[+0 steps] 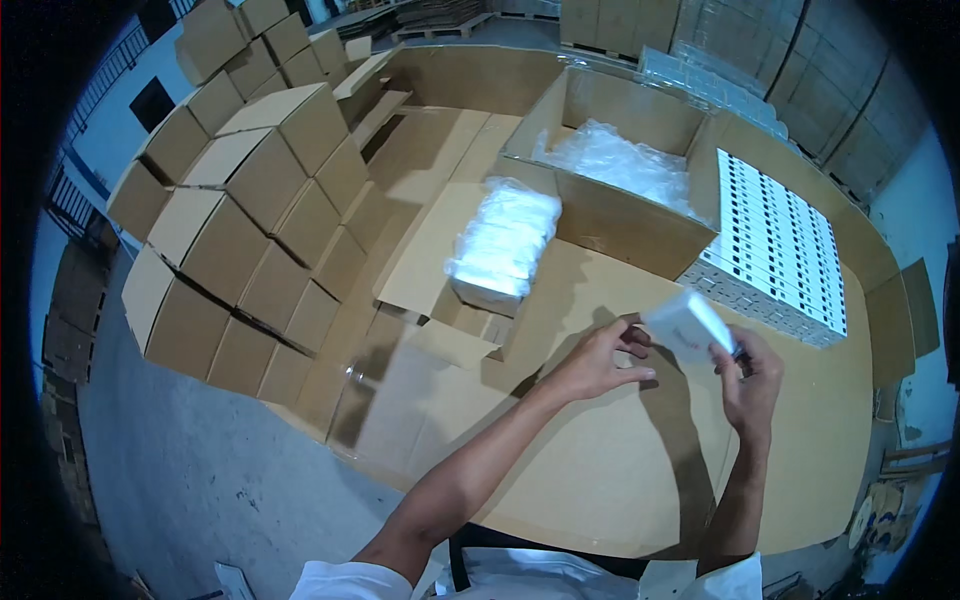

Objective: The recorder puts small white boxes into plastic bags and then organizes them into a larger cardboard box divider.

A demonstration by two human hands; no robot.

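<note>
Both my hands are raised over a cardboard-covered work surface [600,470]. My right hand [750,380] grips a small white box [688,325] from its right end. My left hand [598,358] touches the box's left end with its fingertips. Just beyond, a stack of the same white boxes [775,250] stands in tight rows at the right. A plastic-wrapped bundle of white items [503,240] lies on a small carton to the left of my hands.
A big open carton [620,215] lined with crumpled clear plastic [620,160] sits behind the bundle. Several closed brown cartons [240,220] are stacked at the left. Flat cardboard sheets [430,200] cover the table. Grey floor [190,470] lies at the lower left.
</note>
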